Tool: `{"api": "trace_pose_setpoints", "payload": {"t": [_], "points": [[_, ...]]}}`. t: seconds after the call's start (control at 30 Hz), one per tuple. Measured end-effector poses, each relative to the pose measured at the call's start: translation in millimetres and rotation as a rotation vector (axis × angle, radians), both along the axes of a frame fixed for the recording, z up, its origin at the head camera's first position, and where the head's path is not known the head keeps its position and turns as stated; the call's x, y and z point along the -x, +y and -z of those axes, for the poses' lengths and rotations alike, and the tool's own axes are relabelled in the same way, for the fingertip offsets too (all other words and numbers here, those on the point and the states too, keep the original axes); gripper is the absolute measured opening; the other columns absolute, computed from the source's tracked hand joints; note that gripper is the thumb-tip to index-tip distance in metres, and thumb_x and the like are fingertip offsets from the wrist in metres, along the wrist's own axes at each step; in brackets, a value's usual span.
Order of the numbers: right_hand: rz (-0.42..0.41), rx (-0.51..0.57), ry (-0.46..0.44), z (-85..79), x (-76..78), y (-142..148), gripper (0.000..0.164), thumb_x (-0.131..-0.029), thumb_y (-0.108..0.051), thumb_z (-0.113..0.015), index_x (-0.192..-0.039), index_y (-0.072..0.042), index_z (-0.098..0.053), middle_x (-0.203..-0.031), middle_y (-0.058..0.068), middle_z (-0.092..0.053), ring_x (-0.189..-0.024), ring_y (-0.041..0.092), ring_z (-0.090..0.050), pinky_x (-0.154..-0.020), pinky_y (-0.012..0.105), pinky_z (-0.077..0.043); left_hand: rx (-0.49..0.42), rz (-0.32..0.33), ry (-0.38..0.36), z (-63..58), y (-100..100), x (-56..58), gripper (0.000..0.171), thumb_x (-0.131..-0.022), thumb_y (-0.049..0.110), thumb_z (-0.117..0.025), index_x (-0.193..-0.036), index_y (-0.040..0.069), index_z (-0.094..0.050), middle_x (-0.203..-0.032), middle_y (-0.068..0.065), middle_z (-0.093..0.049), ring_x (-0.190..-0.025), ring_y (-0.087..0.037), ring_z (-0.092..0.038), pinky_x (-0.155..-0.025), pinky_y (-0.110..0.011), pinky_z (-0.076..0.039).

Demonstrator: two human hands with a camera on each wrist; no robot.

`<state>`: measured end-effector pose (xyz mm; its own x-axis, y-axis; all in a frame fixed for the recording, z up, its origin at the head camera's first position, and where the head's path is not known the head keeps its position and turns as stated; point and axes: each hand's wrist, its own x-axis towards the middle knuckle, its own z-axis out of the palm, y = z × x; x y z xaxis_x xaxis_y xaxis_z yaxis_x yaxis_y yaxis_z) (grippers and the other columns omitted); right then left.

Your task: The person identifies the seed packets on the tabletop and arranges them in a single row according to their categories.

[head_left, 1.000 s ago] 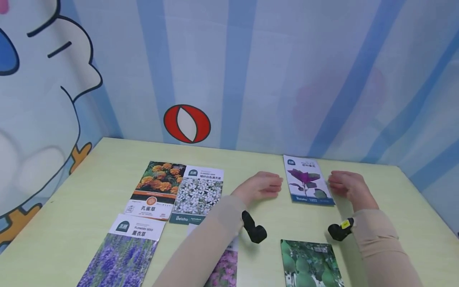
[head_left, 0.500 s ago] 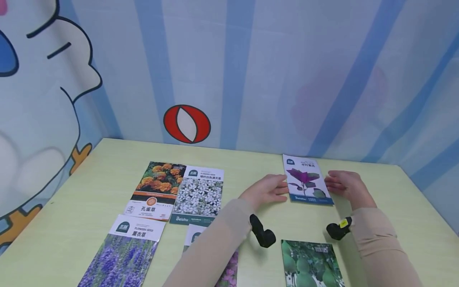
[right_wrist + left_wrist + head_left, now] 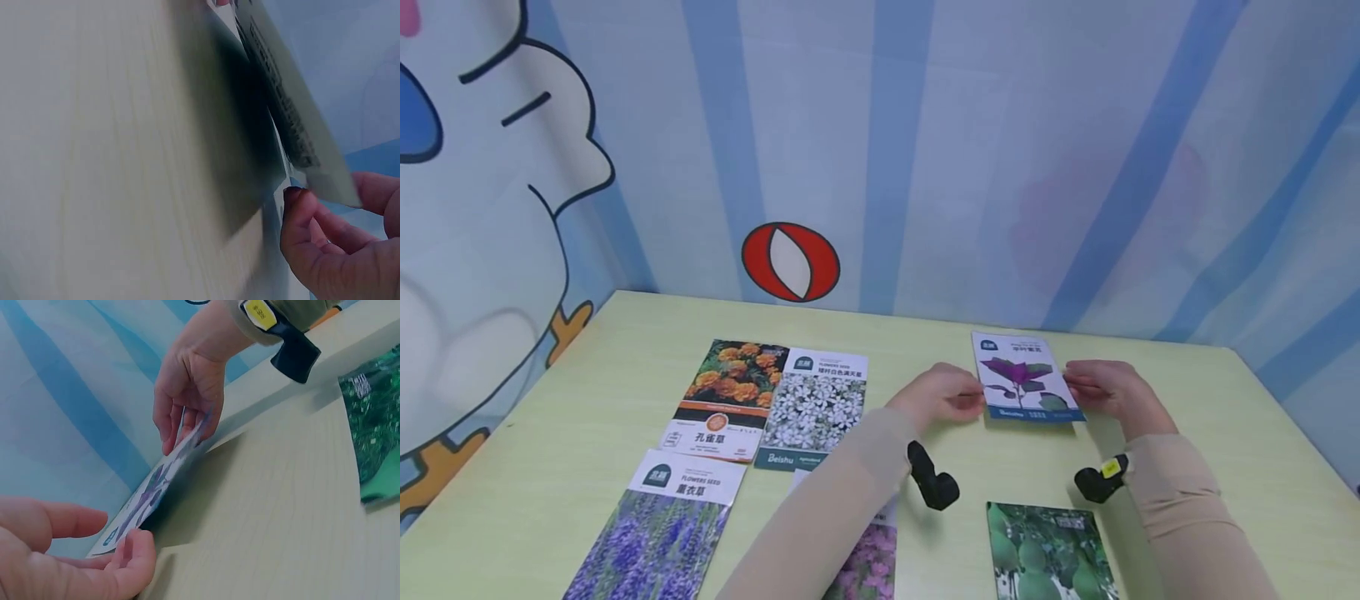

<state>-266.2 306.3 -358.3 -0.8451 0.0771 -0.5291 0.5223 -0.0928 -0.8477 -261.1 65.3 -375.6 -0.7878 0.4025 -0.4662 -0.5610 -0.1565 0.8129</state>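
Carries, on the near side of the grip and well to its left, a lavender seed packet (image 3: 647, 546) lying on the table (image 3: 955, 475) and cut off by the lower border of the head view. Shows, nearer the grip's centreline, a pink-flower seed packet (image 3: 872, 558), partly covered by the left sleeve (image 3: 820, 521). Includes, straight below the grip, a green-fruit packet (image 3: 1048, 554), near the right sleeve (image 3: 1183, 500). Continues, left of the grip, with a white-flower seed packet (image 3: 816, 408) touching a marigold seed packet (image 3: 726, 400) farther left. Holds, at the grip itself, the purple-flower seed packet (image 3: 1028, 383), picture side up, tilted, and raised off the table at the near edge, with a shadow beneath. Pinches the left edge between the digits of the left hand (image 3: 942, 393) and the right edge between the digits of the right hand (image 3: 1108, 390). Exposes dark print on the underside in the right wrist view. Leaves contact at the far edge impossible to tell. Ends, beyond the grip, at a blue-striped backdrop (image 3: 977, 167), with a red-and-white oval (image 3: 791, 261) printed to the left.
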Motion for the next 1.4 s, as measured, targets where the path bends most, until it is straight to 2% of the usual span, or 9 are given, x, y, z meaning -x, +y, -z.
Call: {"api": "trace_pose_setpoints", "payload": {"t": [0.07, 0.17, 0.23, 0.33, 0.43, 0.6, 0.9, 1.23, 1.4], "points": [[-0.006, 0.013, -0.002, 0.8, 1.5, -3, 0.010, -0.091, -0.003, -0.054, -0.100, -0.006, -0.054, -0.066, 0.002, -0.065, -0.062, 0.012, -0.063, -0.061, 0.022, -0.054, 0.015, -0.014, -0.014, -0.1, -2, 2.8, 0.028, -0.086, -0.012, -0.052, -0.063, 0.003, -0.051, -0.070, -0.008, -0.052, -0.067, -0.014, -0.051, -0.070, -0.024, -0.049], [-0.009, 0.028, 0.000, 0.8, 3.0, -9, 0.018, -0.089, -0.001, -0.056, -0.107, -0.003, -0.054, -0.067, 0.003, -0.065, -0.063, 0.012, -0.062, -0.060, 0.022, -0.054, 0.033, -0.031, -0.034, -1.3, -6, 6.5, 0.021, -0.085, -0.014, -0.052, -0.069, 0.000, -0.052, -0.074, -0.009, -0.052, -0.069, -0.016, -0.051, -0.073, -0.026, -0.051], [-0.014, 0.031, 0.007, 0.5, 3.4, -14, 0.032, -0.090, 0.000, -0.056, -0.121, 0.000, -0.051, -0.067, 0.003, -0.064, -0.063, 0.013, -0.062, -0.060, 0.022, -0.054, 0.039, -0.040, -0.037, -2.5, -8, 8.7, 0.012, -0.084, -0.015, -0.052, -0.084, -0.005, -0.057, -0.076, -0.011, -0.053, -0.069, -0.017, -0.051, -0.070, -0.025, -0.051], [-0.025, 0.046, 0.020, -0.7, 3.2, -19, 0.051, -0.089, 0.003, -0.055, -0.137, 0.004, -0.037, -0.067, 0.003, -0.063, -0.063, 0.012, -0.062, -0.060, 0.020, -0.053, 0.046, -0.046, -0.027, -4.5, -11, 12.2, 0.030, -0.083, -0.018, -0.051, -0.112, -0.008, -0.056, -0.082, -0.014, -0.056, -0.069, -0.017, -0.053, -0.064, -0.021, -0.050], [-0.054, 0.064, 0.044, -2.4, 2.7, -24, 0.060, -0.089, 0.005, -0.053, -0.143, 0.005, -0.027, -0.068, 0.003, -0.064, -0.062, 0.012, -0.062, -0.057, 0.018, -0.052, 0.052, -0.052, -0.014, -7.8, -15, 14.5, 0.043, -0.083, -0.020, -0.051, -0.125, -0.008, -0.049, -0.091, -0.017, -0.058, -0.070, -0.018, -0.054, -0.059, -0.020, -0.049], [-0.107, 0.072, 0.075, -7.3, 1.4, -35, 0.065, -0.089, 0.005, -0.053, -0.145, 0.005, -0.020, -0.072, 0.003, -0.063, -0.064, 0.011, -0.062, -0.058, 0.019, -0.052, 0.071, -0.044, 0.005, -12.9, -30, 14.8, 0.046, -0.082, -0.018, -0.054, -0.127, -0.007, -0.048, -0.100, -0.019, -0.058, -0.073, -0.018, -0.055, -0.062, -0.021, -0.052], [-0.182, 0.033, 0.114, -16.7, -2.7, -52, 0.074, -0.087, 0.005, -0.057, -0.148, -0.006, -0.016, -0.080, 0.003, -0.063, -0.069, 0.012, -0.062, -0.057, 0.018, -0.051, 0.134, 0.006, 0.110, -17.0, -57, 7.3, 0.052, -0.084, -0.014, -0.056, -0.133, -0.002, -0.045, -0.117, -0.021, -0.056, -0.086, -0.020, -0.058, -0.089, -0.033, -0.049], [-0.273, -0.027, 0.145, -15.1, -7.6, -74, 0.072, -0.087, 0.003, -0.058, -0.147, -0.005, -0.019, -0.087, 0.007, -0.062, -0.067, 0.013, -0.059, -0.058, 0.019, -0.051, 0.186, 0.079, 0.125, -14.0, -90, -0.1, 0.057, -0.084, -0.010, -0.059, -0.136, 0.004, -0.042, -0.122, -0.018, -0.053, -0.087, -0.020, -0.059, -0.084, -0.031, -0.052], [-0.295, -0.057, 0.156, -10.5, -10.8, -86, 0.070, -0.087, 0.002, -0.059, -0.146, -0.007, -0.022, -0.094, 0.010, -0.059, -0.069, 0.014, -0.058, -0.058, 0.019, -0.052, 0.271, 0.105, 0.144, -17.0, -101, -8.1, 0.058, -0.083, -0.010, -0.059, -0.137, 0.004, -0.041, -0.127, -0.019, -0.049, -0.088, -0.021, -0.059, -0.084, -0.033, -0.052]]}}
